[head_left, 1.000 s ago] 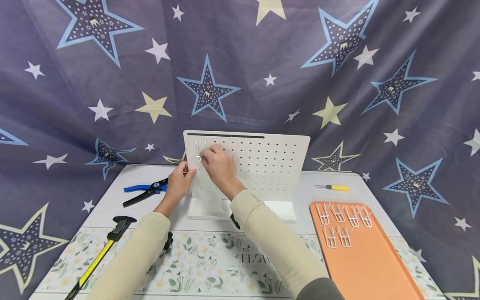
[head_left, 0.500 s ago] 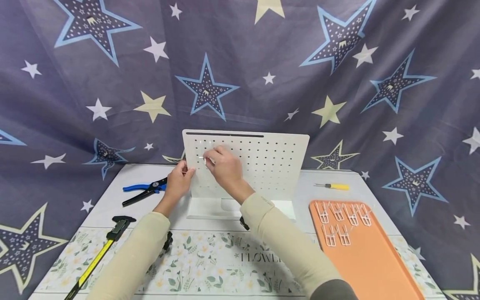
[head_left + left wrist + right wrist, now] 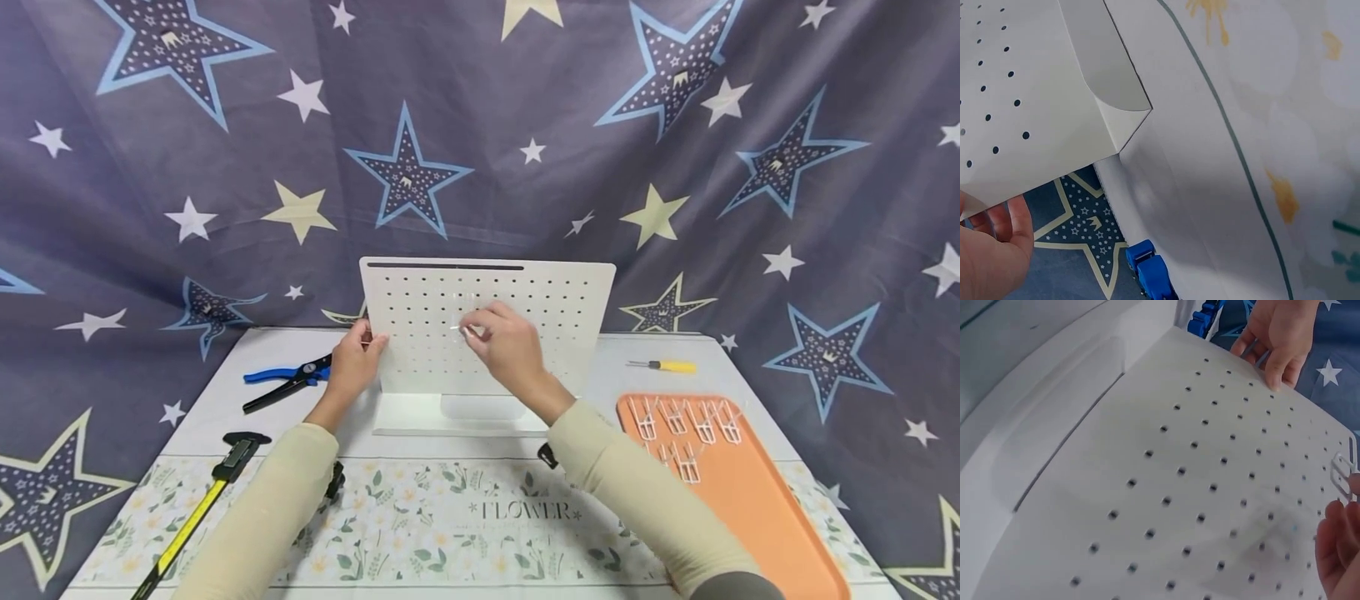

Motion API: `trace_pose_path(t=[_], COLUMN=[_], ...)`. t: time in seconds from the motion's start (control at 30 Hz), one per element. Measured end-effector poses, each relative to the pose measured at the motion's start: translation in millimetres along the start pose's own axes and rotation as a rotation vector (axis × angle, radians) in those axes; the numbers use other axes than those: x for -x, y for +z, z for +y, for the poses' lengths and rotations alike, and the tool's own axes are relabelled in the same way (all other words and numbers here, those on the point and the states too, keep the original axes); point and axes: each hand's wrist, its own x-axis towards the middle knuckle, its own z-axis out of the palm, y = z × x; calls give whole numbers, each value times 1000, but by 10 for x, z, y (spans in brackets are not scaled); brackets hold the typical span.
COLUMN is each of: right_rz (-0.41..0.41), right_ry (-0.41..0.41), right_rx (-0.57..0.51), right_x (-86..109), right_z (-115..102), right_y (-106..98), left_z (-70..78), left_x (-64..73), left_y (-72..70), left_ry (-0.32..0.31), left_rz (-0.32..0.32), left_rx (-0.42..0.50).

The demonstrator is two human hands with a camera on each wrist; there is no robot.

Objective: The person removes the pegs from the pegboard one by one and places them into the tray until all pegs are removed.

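Observation:
A white pegboard [image 3: 420, 354] stands upright on its base, with rows of small holes and a long slot near its top edge. My left hand [image 3: 356, 358] grips the board's left edge, thumb on the front face and fingers behind, as the left wrist view also shows. My right hand [image 3: 512, 346] pinches a white wire hook [image 3: 1341, 472] in front of the board's upper middle. In the right wrist view the hook's looped frame lies close to the board near the slot; part of it is hidden by the fingers.
An orange tray [image 3: 757, 500] at right bears several white wire hooks [image 3: 703, 423]. Behind it lies a yellow-handled screwdriver [image 3: 675, 367]. Blue-and-black pliers [image 3: 296, 379] and a caliper [image 3: 240, 458] with a yellow scale lie at left. A starry curtain [image 3: 480, 125] hangs behind the table.
My right hand has moved right across the board with the hook, from near the left edge to the upper middle. My left hand keeps its grip on the edge.

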Motion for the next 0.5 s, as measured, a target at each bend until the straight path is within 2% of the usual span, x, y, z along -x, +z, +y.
trace_pose_path(t=[0.3, 0.5], right_rz=[-32, -83], right_ry=[67, 114], right_rx=[-14, 31], right_x=[275, 502], right_z=[318, 545], right_y=[-497, -883], left_z=[2, 0], left_x=[-17, -31], left_y=[13, 5], left_ry=[11, 4], left_rz=[-2, -6], left_rx=[-2, 0])
